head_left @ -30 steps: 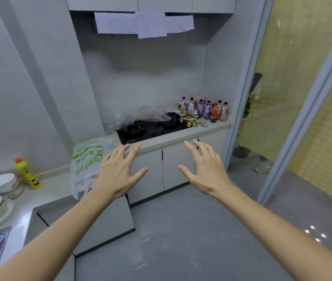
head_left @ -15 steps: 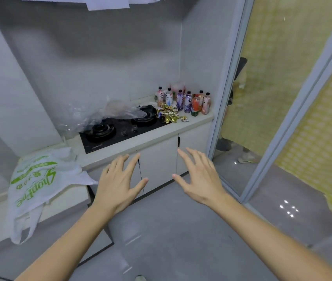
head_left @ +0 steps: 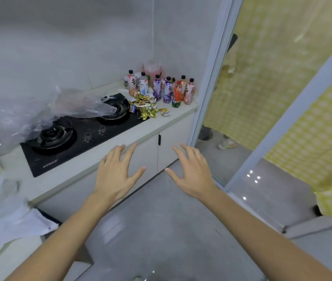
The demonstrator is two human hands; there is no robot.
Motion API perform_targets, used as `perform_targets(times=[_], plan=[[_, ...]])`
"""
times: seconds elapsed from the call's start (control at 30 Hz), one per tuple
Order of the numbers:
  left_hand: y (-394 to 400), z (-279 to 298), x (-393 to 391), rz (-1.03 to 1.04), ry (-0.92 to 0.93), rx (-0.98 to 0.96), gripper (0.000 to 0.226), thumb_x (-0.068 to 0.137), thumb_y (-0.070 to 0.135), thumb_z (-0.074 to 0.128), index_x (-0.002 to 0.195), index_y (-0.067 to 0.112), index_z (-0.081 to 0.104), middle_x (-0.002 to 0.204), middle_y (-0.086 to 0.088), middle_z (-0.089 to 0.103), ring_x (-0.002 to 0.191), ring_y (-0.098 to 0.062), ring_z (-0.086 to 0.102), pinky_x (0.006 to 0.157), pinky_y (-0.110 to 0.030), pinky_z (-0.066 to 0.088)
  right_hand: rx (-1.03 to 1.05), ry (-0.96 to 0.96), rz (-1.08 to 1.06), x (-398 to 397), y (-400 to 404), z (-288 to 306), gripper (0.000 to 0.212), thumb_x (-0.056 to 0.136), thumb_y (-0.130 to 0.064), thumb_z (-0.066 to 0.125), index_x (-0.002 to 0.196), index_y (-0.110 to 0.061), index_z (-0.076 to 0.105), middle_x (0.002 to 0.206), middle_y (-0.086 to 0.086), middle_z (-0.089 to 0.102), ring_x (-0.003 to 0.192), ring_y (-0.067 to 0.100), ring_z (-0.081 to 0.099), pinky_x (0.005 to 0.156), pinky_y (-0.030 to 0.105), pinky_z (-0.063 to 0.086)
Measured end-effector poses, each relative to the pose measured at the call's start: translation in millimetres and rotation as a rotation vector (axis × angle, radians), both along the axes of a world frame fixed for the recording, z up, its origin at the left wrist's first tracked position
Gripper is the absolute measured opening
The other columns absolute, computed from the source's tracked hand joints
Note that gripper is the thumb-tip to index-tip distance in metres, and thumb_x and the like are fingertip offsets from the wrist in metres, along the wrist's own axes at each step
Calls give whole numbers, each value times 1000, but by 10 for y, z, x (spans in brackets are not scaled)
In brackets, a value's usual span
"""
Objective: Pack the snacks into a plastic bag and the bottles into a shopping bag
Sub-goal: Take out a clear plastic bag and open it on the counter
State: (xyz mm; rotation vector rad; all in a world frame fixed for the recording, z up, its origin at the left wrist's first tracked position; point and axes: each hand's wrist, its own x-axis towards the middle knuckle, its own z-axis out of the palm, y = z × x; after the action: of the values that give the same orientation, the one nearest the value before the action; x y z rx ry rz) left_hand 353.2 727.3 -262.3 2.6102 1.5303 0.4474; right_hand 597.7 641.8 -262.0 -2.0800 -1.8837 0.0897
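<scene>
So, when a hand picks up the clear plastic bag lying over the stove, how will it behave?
The clear plastic bag looks thin and crumpled, so probably floppy and very light. It drapes across the stove burners, so it may snag there.

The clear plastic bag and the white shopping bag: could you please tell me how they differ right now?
The clear plastic bag is transparent and billows over the stove; the white shopping bag is opaque and drapes limply over the counter's edge. Both are empty-looking and untouched by either hand.
</scene>
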Motion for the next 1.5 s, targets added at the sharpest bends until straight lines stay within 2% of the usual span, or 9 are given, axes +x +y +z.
perform_targets(times=[0.2,0.33,0.5,0.7,0.87,1.13,1.23,1.37,1.5], plan=[[878,-123,422,-25,-2,-8,78,94,73,33,159,31,28,151,-7,43,142,-25,38,107,-48,41,-15,9,3,341,889,-197,79,96,-72,38,160,-27,31,162,8,38,146,31,37,117,51,38],[1510,-224,805,-7,20,-5,77,94,73,31,159,31,28,153,-7,43,144,-25,35,110,-47,39,-20,23,31,675,1628,-290,81,94,-74,33,161,-29,27,166,7,33,151,30,30,122,51,31],[2238,-313,1272,66,29,-33,77,94,72,33,159,31,30,151,-6,45,144,-25,36,109,-47,39,-46,75,103,1087,2606,-400,79,96,-67,46,163,-32,21,168,4,27,153,28,24,124,47,23],[2996,-407,1690,181,1,-77,77,93,71,36,158,29,34,149,-8,46,143,-26,37,106,-50,42,-39,58,223,1529,3651,-438,78,93,-68,46,159,-30,30,161,5,37,148,28,32,118,47,34],[3498,-514,1679,304,-26,-103,76,94,69,36,158,30,32,151,-8,44,143,-27,37,107,-51,41,-98,21,285,1719,4494,-599,79,93,-67,46,159,-29,28,157,5,38,144,30,37,117,51,38],[4652,-950,1490,387,-34,-193,76,95,71,33,157,26,34,143,-7,47,134,-28,45,99,-50,46,-163,17,320,1532,5761,-915,76,95,-67,46,159,-29,31,158,2,38,146,27,34,116,50,39],[5082,-1048,1354,413,-36,-220,75,95,69,33,156,27,33,148,-8,45,136,-29,43,102,-51,45,-196,44,347,1398,6223,-998,74,96,-64,48,159,-29,31,159,3,36,148,29,31,118,51,36],[5533,-1101,1052,493,-30,-215,72,94,64,37,153,23,40,144,-8,48,133,-29,46,101,-49,45,-227,-4,441,1088,6856,-1095,72,97,-61,49,159,-26,32,158,4,36,146,31,32,119,50,32],[5794,-1142,792,598,28,-223,65,96,59,43,151,24,42,149,-7,46,137,-29,42,105,-49,41,-274,-65,598,632,7448,-1216,71,99,-58,53,160,-28,31,161,8,34,148,32,30,118,51,36]])
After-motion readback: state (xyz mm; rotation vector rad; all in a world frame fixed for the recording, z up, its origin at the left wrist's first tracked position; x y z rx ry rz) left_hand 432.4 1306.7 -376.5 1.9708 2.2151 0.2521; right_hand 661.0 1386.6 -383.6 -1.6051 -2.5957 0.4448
